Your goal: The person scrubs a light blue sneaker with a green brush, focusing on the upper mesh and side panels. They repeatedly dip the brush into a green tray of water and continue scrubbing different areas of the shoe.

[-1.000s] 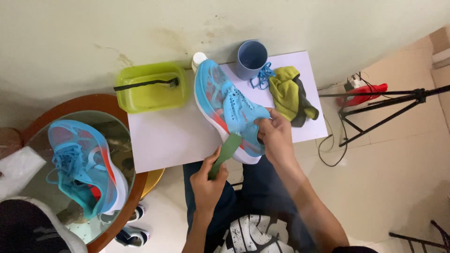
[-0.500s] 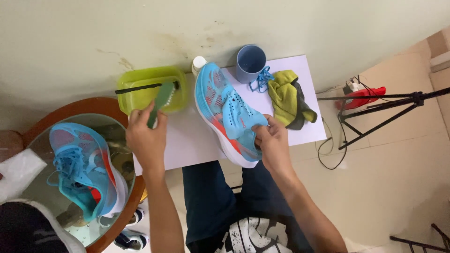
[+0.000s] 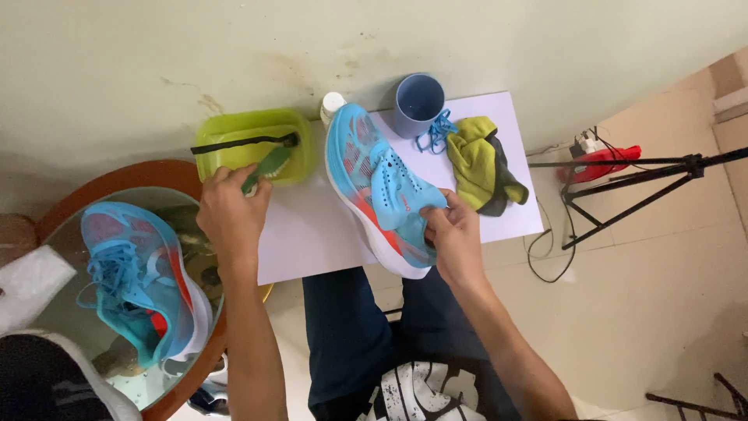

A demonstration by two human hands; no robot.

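Blue shoe first, since it is the biggest thing we handle: it lies on its side across the white tabletop, heel end under our right hand, which closes around the heel and upper and pins it down. Beyond that hand's fingertips the toe points toward the wall, next to a small white bottle cap.

Off to the outer side of our left hand sits a round glass-topped table carrying the second blue shoe, laces still in (this one nobody touches). Just ahead of the left hand stands the green basin, with a black-handled brush laid across it. The left hand is clenched around the green brush, whose head reaches over the basin's near rim.

Past the right hand, toward the wall, lies a crumpled yellow-green cloth with a dark underside, and beside it a blue-grey cup. Between cup and cloth we see a loose blue lace in a small tangle. Farther out on the right-hand side, a black tripod stands on the floor.
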